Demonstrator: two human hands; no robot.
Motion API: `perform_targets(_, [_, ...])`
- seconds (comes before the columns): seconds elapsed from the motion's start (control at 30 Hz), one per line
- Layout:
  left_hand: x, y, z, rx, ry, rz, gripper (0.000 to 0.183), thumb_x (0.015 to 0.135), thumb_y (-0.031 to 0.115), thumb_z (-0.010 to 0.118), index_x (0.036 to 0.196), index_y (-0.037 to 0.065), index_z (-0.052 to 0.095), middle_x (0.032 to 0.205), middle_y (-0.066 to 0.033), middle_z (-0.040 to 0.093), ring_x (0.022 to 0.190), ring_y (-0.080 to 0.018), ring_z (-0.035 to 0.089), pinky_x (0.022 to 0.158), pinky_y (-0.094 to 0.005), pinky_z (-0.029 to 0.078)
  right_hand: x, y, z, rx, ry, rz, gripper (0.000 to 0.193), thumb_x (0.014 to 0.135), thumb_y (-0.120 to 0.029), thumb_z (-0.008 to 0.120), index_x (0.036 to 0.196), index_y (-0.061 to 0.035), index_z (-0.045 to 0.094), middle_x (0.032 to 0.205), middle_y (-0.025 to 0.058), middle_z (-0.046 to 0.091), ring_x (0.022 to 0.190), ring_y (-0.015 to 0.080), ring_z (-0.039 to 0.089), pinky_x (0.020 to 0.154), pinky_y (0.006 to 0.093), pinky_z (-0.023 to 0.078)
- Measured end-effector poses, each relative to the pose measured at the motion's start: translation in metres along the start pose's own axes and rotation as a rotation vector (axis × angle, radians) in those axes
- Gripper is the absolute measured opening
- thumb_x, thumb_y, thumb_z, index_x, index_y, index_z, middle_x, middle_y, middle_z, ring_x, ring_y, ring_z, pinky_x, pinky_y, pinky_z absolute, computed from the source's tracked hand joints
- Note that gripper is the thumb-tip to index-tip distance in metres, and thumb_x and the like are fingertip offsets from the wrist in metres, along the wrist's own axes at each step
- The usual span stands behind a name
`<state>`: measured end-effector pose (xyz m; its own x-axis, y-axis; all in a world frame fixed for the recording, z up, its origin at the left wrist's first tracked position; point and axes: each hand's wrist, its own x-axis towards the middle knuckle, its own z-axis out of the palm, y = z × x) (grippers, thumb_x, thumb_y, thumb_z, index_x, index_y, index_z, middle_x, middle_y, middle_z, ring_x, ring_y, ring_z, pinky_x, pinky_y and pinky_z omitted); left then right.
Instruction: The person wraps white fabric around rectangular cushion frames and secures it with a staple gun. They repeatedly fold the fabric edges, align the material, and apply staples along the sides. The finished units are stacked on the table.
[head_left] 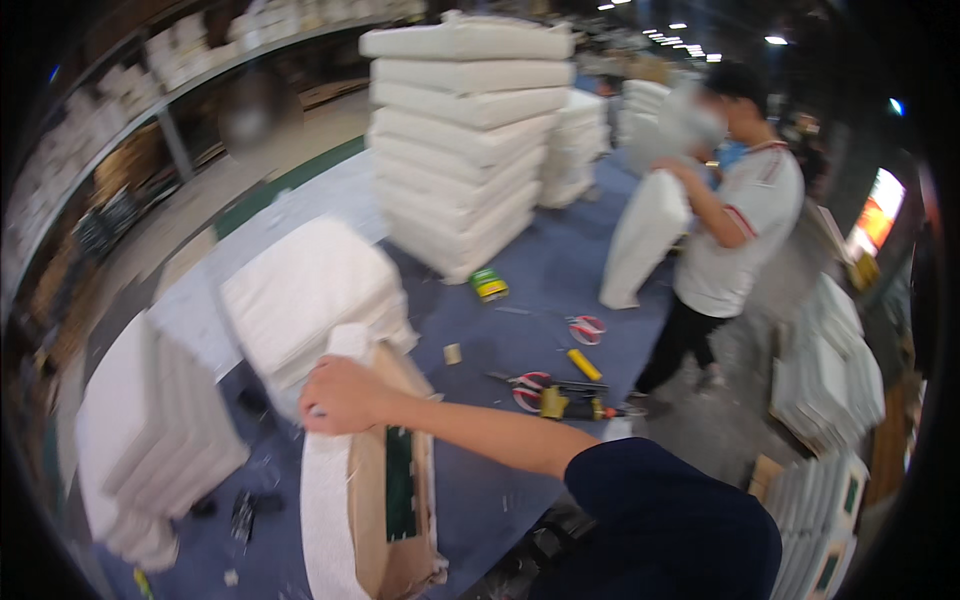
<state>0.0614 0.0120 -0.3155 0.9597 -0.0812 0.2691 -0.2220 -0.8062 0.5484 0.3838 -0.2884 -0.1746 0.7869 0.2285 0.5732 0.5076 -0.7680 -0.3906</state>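
Head view, going left to right: a leaning stack of white pads [160, 410] sits by the left edge of the counter [485, 470], whose covering is blue. Just right of it lies a small black object [243, 515], too blurred to identify, and above that a white cushioned pile [310, 280].

Next comes the padded panel [328, 510], on the counter's near part, standing on its side. Its white face is turned left, and its bare wooden frame with a dark green insert is turned right. The right hand [345, 397] reaches across from the right and is bent over the white rim close to the far end. Its fingers look closed in a grip on that rim, though the tips are hidden. The long axis runs from the far end down past the hand toward the picture's lower edge, roughly crosswise to the forearm, so most of the length lies on the near side of the fingers. The left hand is out of view, leaving the right as the only one at the panel; whether the far end touches the cushioned pile, I cannot tell.

Farther right, red-handled scissors [531, 392] lie beside a yellow-and-black power tool [568, 404], near the counter's right edge. Beyond that edge a co-worker [740, 230] holds another white panel [645, 240] upright.
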Motion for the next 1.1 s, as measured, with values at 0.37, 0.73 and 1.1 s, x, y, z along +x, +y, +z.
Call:
perform_targets(0.37, [0.078,-0.043,-0.036,-0.199,-0.045,0.143,0.093,0.090,0.055,0.074,0.159,0.003,0.038,0.150,-0.0285,0.052,0.137,-0.0450,0.054,0.115,-0.0573,0.041,-0.005,-0.014,-0.009,0.072,0.008,0.282,0.013,0.085,-0.023,0.069,0.079,-0.0123,0.074,0.081,0.0025,0.073,0.092,0.0276,0.068,0.106,0.0422,0.048])
perform_targets(0.73, [0.109,-0.040,-0.060,-0.241,-0.027,0.297,0.106,0.090,0.060,0.077,0.164,0.002,0.028,0.144,-0.0324,0.055,0.130,-0.0478,0.058,0.110,-0.0550,0.048,-0.045,0.044,-0.032,-0.353,0.316,0.602,0.027,0.088,-0.039,0.074,0.106,-0.0202,0.081,0.119,0.0146,0.074,0.119,0.0350,0.068,0.116,0.0501,0.042])
perform_targets(1.1, [0.152,-0.141,0.024,-1.055,0.171,-0.207,0.078,0.073,0.037,0.096,0.135,0.000,0.065,0.125,-0.0257,0.072,0.114,-0.0395,0.069,0.103,-0.0501,0.052,-0.009,0.029,-0.024,-0.201,0.190,0.809,0.044,0.091,-0.043,0.071,0.122,-0.0131,0.075,0.120,0.0215,0.073,0.116,0.0407,0.069,0.098,0.0540,0.055])
